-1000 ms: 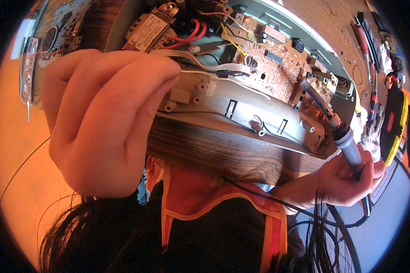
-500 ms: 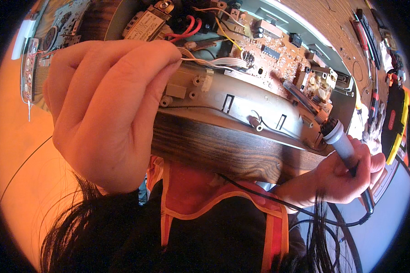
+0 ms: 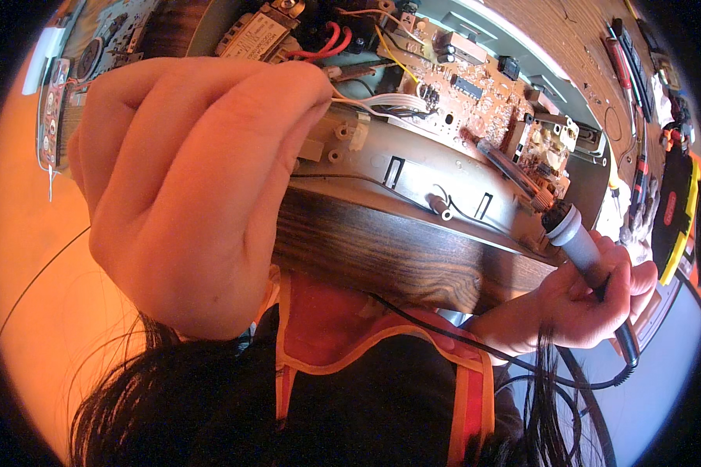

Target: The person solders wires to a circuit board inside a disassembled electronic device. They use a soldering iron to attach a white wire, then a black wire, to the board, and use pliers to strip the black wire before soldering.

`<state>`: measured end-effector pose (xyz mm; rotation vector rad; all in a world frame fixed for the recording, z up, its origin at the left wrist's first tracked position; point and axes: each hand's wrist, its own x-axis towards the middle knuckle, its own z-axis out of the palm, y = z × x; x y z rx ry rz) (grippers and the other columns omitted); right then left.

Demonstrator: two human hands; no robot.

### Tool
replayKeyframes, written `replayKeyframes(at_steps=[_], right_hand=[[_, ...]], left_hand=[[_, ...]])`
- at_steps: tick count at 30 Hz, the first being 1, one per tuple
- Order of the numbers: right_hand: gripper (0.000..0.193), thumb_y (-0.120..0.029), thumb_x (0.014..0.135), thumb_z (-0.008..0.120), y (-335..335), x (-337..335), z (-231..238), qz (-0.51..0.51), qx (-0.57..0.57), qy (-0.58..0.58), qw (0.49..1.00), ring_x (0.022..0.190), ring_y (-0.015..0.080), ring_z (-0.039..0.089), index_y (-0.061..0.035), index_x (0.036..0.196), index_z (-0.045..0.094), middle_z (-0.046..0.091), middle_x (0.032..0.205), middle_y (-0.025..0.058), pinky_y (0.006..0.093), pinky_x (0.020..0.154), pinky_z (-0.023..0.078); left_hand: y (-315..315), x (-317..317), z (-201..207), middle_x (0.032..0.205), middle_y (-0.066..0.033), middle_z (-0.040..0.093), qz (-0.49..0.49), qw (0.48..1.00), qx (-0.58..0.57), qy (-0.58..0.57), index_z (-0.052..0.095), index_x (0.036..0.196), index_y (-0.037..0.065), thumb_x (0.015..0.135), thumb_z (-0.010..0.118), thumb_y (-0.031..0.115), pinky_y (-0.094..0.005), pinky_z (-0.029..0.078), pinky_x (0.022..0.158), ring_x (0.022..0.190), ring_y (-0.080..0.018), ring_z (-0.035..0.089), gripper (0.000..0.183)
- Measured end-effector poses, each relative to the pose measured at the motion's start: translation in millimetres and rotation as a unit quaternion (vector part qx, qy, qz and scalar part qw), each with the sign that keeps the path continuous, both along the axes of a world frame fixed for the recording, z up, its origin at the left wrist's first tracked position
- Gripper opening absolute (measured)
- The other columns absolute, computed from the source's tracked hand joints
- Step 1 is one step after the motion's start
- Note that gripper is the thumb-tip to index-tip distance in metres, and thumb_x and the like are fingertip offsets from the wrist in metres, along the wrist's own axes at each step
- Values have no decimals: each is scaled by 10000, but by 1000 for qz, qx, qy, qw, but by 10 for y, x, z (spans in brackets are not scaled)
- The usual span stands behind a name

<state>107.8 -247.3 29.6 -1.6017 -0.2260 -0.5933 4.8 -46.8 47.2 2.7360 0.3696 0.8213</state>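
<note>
My right hand (image 3: 600, 300) is wrapped round the grey handle of a soldering iron (image 3: 572, 233). Its metal barrel slants up and left, with the tip end over the brown circuit board (image 3: 475, 101). Large in the foreground, my left hand (image 3: 187, 187) is closed, thumb and fingertips pressed together above the left part of the metal chassis (image 3: 358, 163). Whatever those fingers pinch, if anything, is hidden. White wires (image 3: 389, 101) run from beside the left fingertips to the board, and a yellow wire (image 3: 396, 53) crosses close by.
A labelled transformer (image 3: 258, 37) and thick red wires (image 3: 331, 43) sit inside the chassis. Screwdrivers (image 3: 621, 66) and a black-and-yellow case (image 3: 674, 214) lie at the right. Another circuit board (image 3: 105, 39) is at far left. The iron's cord (image 3: 514, 359) loops near my body.
My left hand has moved slightly right and up, still closed. The iron's barrel has shifted slightly left; my right hand keeps its hold.
</note>
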Motion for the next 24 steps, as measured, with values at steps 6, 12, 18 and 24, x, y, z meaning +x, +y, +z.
replayKeyframes(at_steps=[6, 12, 18, 24], right_hand=[[106, 9, 707, 442, -63, -5, -13, 49, 27, 13, 998, 419, 87, 281, -30, 649, 362, 318, 514, 33, 259, 406, 240], [56, -4, 723, 465, -173, 0, -38, 197, 82, 17, 977, 527, 118, 395, 51, 723, 459, 347, 662, 49, 264, 464, 410], [108, -12, 698, 468, -42, 17, 22, 134, 92, 37, 986, 467, 113, 353, -32, 656, 371, 357, 564, 53, 274, 456, 349], [136, -12, 690, 462, -21, 6, 15, 83, 46, 21, 995, 437, 101, 310, -53, 632, 345, 347, 520, 51, 264, 429, 276]], left_hand=[[20, 0, -3, 758, -77, 623, -8, 1000, 3, -13, 634, 782, -3, 620, 660, -72, -299, 432, 720, 740, -213, 562, 178], [22, 1, -4, 764, -77, 626, 2, 1000, 2, 7, 633, 784, -2, 626, 658, -78, -290, 435, 720, 745, -206, 564, 177], [21, -5, 1, 768, -75, 627, 2, 1000, 1, 10, 632, 783, 0, 627, 659, -73, -290, 434, 718, 746, -205, 564, 174], [39, -9, 0, 762, -77, 626, -5, 1000, 12, 9, 629, 779, -5, 630, 659, -69, -291, 433, 715, 743, -205, 564, 165]])
